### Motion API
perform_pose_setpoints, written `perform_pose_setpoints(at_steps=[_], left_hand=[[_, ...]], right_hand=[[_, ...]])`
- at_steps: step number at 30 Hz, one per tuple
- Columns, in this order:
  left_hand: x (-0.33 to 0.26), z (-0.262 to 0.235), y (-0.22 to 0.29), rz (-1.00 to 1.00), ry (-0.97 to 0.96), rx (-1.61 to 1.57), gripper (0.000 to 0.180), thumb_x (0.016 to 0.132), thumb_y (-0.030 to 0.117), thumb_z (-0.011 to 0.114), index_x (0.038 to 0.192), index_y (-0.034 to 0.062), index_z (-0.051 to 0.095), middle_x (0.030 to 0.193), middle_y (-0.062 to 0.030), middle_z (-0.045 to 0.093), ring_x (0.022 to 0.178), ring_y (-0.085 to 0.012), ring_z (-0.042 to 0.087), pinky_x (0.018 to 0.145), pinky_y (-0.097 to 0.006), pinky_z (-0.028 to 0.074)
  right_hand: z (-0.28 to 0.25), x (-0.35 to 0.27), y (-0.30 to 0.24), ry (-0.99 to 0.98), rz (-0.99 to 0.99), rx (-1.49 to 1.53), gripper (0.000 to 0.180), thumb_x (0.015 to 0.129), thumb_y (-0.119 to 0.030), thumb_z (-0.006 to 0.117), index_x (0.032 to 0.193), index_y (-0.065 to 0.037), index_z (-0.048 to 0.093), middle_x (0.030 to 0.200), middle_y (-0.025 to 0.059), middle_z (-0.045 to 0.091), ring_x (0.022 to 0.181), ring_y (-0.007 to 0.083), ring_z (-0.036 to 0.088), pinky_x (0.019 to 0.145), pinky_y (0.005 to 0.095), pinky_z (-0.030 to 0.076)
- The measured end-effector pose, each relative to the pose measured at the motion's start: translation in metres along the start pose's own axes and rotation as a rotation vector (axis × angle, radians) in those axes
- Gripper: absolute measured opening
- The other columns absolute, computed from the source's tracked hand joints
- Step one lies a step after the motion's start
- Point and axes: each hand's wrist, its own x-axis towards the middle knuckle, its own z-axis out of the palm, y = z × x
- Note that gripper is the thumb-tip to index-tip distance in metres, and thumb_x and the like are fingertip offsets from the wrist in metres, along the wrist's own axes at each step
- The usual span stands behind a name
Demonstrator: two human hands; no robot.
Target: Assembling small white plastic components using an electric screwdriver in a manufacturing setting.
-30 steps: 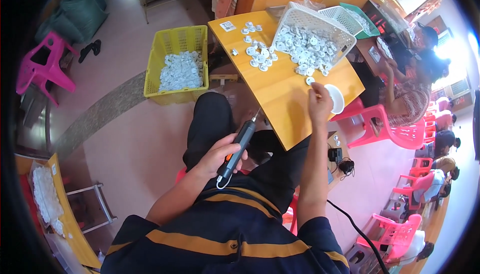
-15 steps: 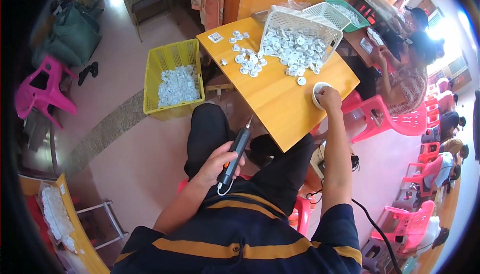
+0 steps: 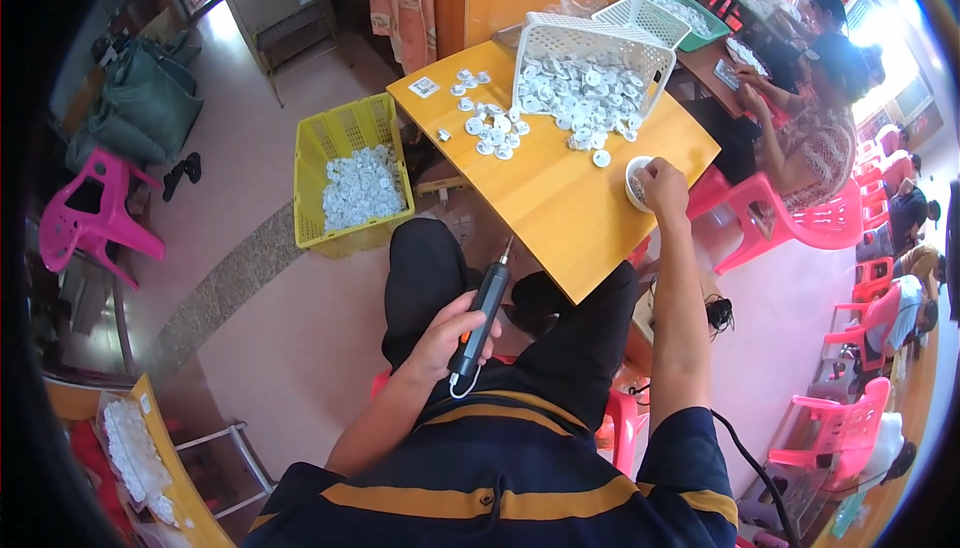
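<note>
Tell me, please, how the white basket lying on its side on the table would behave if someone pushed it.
The white basket looks like thin plastic mesh, so probably light and slightly flexible. Lying tipped on the wooden table, it would likely slide easily. The small white parts spilling from its mouth would probably scatter further.

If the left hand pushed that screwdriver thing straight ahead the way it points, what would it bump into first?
Probably the near edge of the wooden table. The electric screwdriver in the left hand tips up toward it, though depth is unclear.
</note>
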Motion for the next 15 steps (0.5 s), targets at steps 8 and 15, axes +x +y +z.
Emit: perform_pose_setpoints(at_steps=[8, 15], left_hand=[[0.001, 0.0, -0.001, -0.008, 0.004, 0.023, 0.042, 0.101, 0.02, 0.053, 0.138, 0.002, 0.045, 0.098, -0.0118, 0.067, 0.069, -0.0166, 0.067, 0.059, -0.028, 0.056], [0.0, 0.001, -0.006, -0.007, -0.036, 0.014, 0.041, 0.102, 0.018, 0.053, 0.139, 0.0038, 0.046, 0.099, -0.0102, 0.067, 0.069, -0.0142, 0.067, 0.059, -0.027, 0.056]], right_hand=[[0.011, -0.032, -0.023, 0.019, 0.195, 1.017, 0.016, 0.092, -0.014, 0.07, 0.105, -0.004, 0.068, 0.093, 0.0078, 0.074, 0.077, 0.0167, 0.07, 0.067, 0.0301, 0.054], [0.05, -0.123, -0.081, -0.266, 0.258, 1.462, 0.013, 0.096, -0.007, 0.067, 0.108, -0.005, 0.064, 0.098, 0.0053, 0.073, 0.077, 0.0119, 0.067, 0.064, 0.0237, 0.051]])
